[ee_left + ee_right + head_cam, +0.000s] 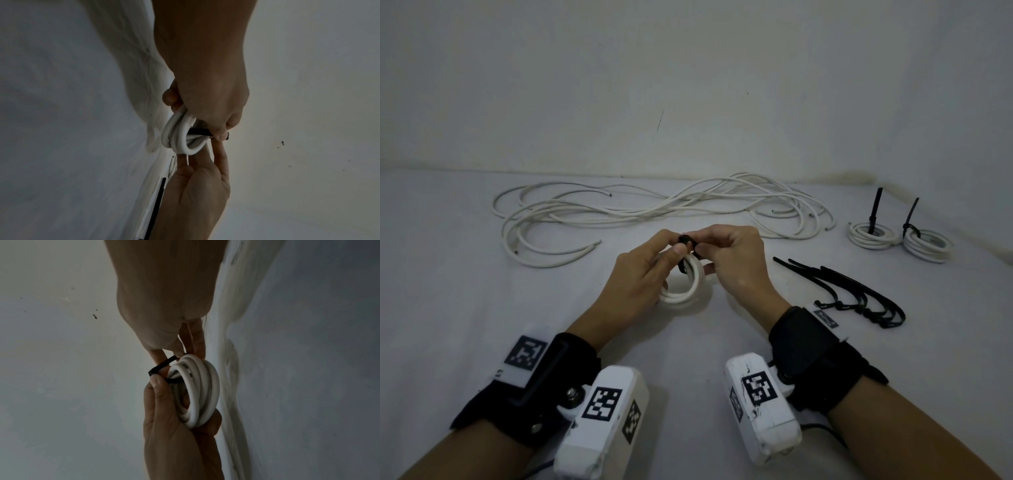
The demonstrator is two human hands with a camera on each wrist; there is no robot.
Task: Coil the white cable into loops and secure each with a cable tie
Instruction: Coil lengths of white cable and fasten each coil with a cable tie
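Note:
A small coil of white cable (688, 289) is held just above the white surface at centre. My left hand (674, 251) grips the coil, fingers curled through it, and its thumb presses the black cable tie (684, 240) wrapped over the coil's top. My right hand (702, 247) pinches the same tie from the right. In the left wrist view my left hand (213, 116) holds the coil (176, 139) and the tie (199, 131), and the right hand (205, 164) meets it from below. In the right wrist view the tie (161, 368) forms a loop beside the coil (197, 391), between my right hand (179, 353) and left hand (164, 402).
Loose white cables (654, 209) sprawl across the back of the surface by the wall. Two tied coils (873, 235) (928, 246) sit at the far right with tie tails sticking up. Several spare black ties (859, 294) lie to the right of my right hand.

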